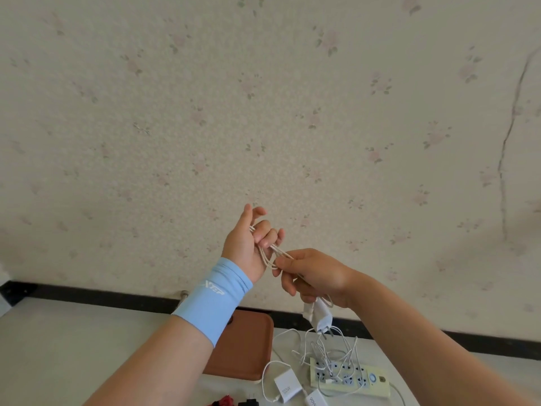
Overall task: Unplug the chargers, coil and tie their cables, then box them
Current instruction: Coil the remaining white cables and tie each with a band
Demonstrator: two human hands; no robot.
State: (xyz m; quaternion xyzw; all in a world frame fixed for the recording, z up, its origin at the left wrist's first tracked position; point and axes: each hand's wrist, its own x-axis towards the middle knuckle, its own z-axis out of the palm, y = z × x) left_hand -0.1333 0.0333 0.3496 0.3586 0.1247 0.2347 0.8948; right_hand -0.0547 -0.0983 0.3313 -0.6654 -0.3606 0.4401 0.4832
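Note:
My left hand is raised in front of the wall with loops of a white cable wound around its fingers. Just to the right, my right hand pinches the same cable near the loops. A white charger plug dangles below the right hand with its prongs pointing down. On the table lie a white 120W charger, another white charger at the bottom edge, and a tangle of white cables over a pale green power strip.
A brown tray-like box lies on the white table under my left forearm. A red item and a black plug peek in at the bottom edge. Floral wallpaper fills the background.

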